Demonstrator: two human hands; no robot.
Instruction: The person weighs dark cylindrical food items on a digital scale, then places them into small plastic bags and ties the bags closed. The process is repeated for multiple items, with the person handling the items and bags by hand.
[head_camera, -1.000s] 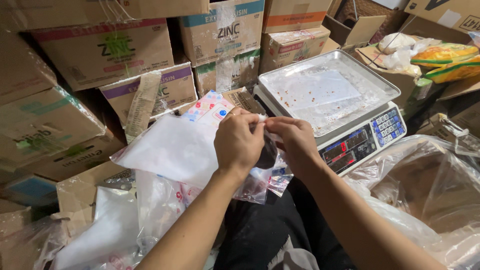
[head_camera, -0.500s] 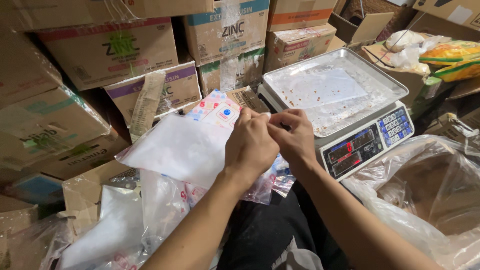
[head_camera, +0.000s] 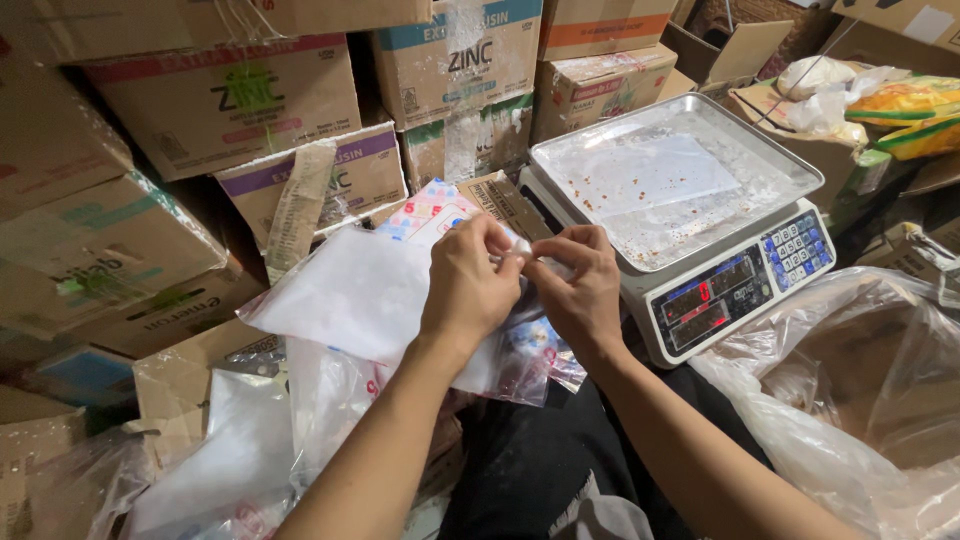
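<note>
My left hand (head_camera: 468, 285) and my right hand (head_camera: 578, 288) meet in front of me, fingertips pinching the top edge of a small clear plastic bag (head_camera: 522, 345) that hangs below them. What the small bag contains is hidden by my fingers. Under my left hand lies a stack of larger white plastic bags (head_camera: 345, 295) with a colourful printed strip at their far end. Just right of my right hand stands a digital weighing scale (head_camera: 735, 285); its steel pan (head_camera: 672, 180) is wrapped in plastic film and speckled with brown crumbs.
Cardboard cartons (head_camera: 225, 105) are stacked in a wall across the back and left. A big clear plastic sack (head_camera: 865, 380) gapes open at the right. More loose plastic bags (head_camera: 215, 465) lie at lower left. Yellow-green packets (head_camera: 905, 105) sit at upper right.
Both hands have stayed together on the small bag, shifting a little toward the scale and lifting slightly. The view has tilted a bit; the scale and cartons stand as before.
</note>
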